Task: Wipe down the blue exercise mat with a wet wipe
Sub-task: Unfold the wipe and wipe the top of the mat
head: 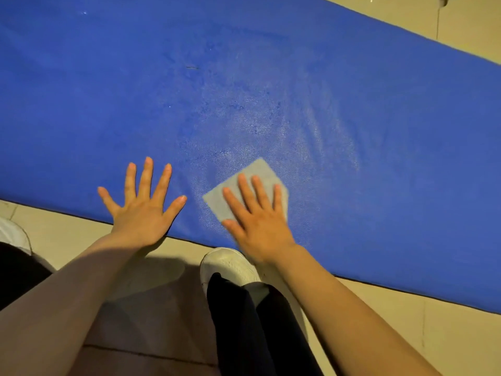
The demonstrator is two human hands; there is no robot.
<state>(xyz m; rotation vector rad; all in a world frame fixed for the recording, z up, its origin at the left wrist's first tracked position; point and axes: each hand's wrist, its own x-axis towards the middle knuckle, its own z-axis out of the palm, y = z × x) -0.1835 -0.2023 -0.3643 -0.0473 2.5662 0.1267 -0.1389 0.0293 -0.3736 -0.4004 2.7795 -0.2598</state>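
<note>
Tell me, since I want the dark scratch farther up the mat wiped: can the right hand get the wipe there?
Probably yes: the right hand lies flat on the wipe, and only bare mat lies between it and the scratch.

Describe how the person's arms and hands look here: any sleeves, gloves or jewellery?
Both forearms are bare to the frame edge, with no sleeves in view. The left hand and right hand wear no gloves, and no rings, watch or bracelets show. Fingernails are short and look unpainted. Lower down, dark trousers and white shoes are visible.
</note>
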